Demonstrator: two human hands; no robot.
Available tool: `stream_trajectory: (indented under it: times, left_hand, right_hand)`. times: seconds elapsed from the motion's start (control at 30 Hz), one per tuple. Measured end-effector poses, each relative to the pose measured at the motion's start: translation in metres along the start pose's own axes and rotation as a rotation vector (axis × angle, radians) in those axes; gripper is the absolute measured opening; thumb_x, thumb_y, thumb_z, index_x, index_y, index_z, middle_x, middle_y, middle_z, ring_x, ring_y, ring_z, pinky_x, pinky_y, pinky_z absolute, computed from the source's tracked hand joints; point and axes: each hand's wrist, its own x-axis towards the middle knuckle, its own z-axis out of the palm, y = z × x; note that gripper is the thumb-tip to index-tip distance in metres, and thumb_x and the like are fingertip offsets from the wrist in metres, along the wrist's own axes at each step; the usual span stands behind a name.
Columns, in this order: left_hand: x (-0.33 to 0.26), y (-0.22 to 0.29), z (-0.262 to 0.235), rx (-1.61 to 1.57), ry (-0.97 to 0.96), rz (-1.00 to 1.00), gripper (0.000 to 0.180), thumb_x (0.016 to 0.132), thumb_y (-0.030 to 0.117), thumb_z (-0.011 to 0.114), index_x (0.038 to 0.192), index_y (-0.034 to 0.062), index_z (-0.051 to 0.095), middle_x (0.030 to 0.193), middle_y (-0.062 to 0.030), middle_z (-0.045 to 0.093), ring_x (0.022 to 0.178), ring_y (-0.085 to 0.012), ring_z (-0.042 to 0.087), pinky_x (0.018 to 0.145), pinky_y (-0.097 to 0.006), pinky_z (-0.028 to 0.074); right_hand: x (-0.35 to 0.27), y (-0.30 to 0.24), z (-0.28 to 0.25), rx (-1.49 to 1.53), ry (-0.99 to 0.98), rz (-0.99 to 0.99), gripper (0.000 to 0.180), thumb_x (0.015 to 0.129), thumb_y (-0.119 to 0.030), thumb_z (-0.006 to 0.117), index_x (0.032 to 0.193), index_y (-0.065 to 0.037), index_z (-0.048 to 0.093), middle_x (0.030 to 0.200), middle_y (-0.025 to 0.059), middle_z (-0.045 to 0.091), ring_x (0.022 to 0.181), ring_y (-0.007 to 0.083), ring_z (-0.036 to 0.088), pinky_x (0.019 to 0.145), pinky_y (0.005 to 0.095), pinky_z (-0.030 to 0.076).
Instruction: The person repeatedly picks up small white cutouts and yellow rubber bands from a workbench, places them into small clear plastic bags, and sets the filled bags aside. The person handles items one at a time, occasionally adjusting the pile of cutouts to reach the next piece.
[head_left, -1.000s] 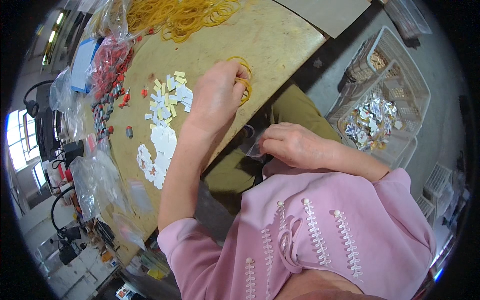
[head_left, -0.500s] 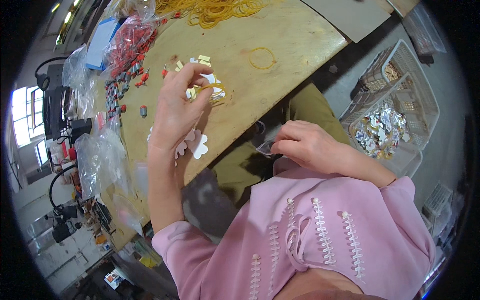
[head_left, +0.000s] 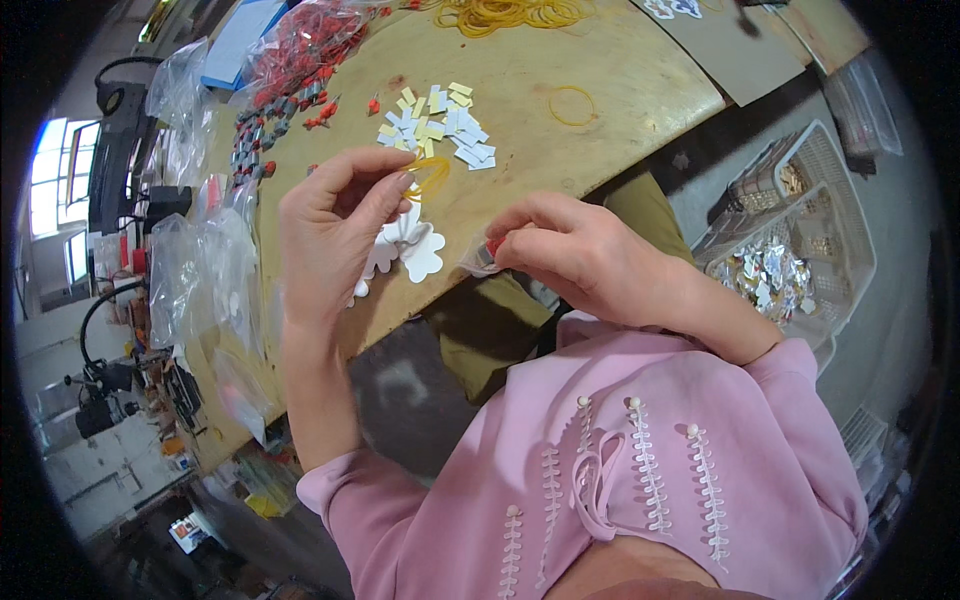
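Note:
My left hand [head_left: 335,230] is above the table, thumb and forefinger pinched on thin yellow rubber bands [head_left: 432,180] that loop out beyond the fingertips. Just below these lie white flower-shaped pieces [head_left: 424,257], partly hidden by the hand. At the table's near edge my right hand [head_left: 590,255] is closed on a small clear plastic bag [head_left: 478,262]. Something red and grey shows by its fingertips, mostly covered by the fingers. Beyond both hands is a loose spread of small white and pale yellow rectangular pieces [head_left: 470,135].
A single yellow band [head_left: 572,106] lies to the right on the table [head_left: 530,140], with a heap of bands [head_left: 510,14] at the far edge. Small grey-and-red parts [head_left: 270,130] and clear bags [head_left: 205,270] line the left. Plastic baskets [head_left: 850,240] stand at the right.
My left hand has drawn back from the rectangular pieces with the bands. My right hand has risen from my lap to the table edge with the bag, closer to the left.

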Motion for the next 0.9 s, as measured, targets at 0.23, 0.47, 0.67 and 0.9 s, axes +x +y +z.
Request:
stream_trajectory:
  times: [0.23,0.47,0.67,0.9]
  left_hand:
    - [-0.047,0.016,0.021,-0.65,-0.06,-0.148,0.014,0.099,0.001,0.075,0.112,-0.001,0.075,0.098,-0.0088,0.077,0.08,-0.0118,0.074,0.074,-0.024,0.06]
    - [-0.059,-0.012,0.037,0.388,0.128,0.544,0.023,0.08,-0.005,0.082,0.1,0.0055,0.079,0.093,-0.0067,0.074,0.084,-0.0222,0.068,0.075,-0.035,0.056]
    - [-0.074,-0.004,0.023,0.634,-0.064,0.482,0.02,0.08,0.01,0.084,0.1,0.0094,0.079,0.092,-0.0064,0.071,0.086,-0.027,0.066,0.071,-0.039,0.053]
    - [-0.08,-0.003,0.01,0.72,-0.528,0.248,0.024,0.087,0.028,0.081,0.101,0.0084,0.077,0.079,-0.012,0.071,0.075,-0.0339,0.071,0.067,-0.046,0.055]
  right_hand:
    - [0.016,-0.003,0.013,0.082,0.041,-0.029,0.023,0.09,0.008,0.07,0.111,-0.002,0.067,0.118,0.0164,0.067,0.103,0.0367,0.07,0.086,0.0394,0.059]
    - [0.01,-0.011,0.012,0.089,-0.01,0.029,0.03,0.088,0.01,0.07,0.115,-0.002,0.07,0.12,0.0181,0.068,0.106,0.036,0.071,0.089,0.0383,0.06]
    - [0.01,-0.013,0.014,0.103,-0.024,0.022,0.028,0.085,0.011,0.071,0.11,-0.001,0.07,0.123,0.0173,0.069,0.105,0.0355,0.072,0.087,0.0379,0.06]
    - [0.01,-0.015,0.018,0.103,-0.209,-0.034,0.022,0.088,0.007,0.073,0.107,-0.004,0.071,0.126,0.0151,0.069,0.11,0.0319,0.072,0.09,0.0381,0.061]
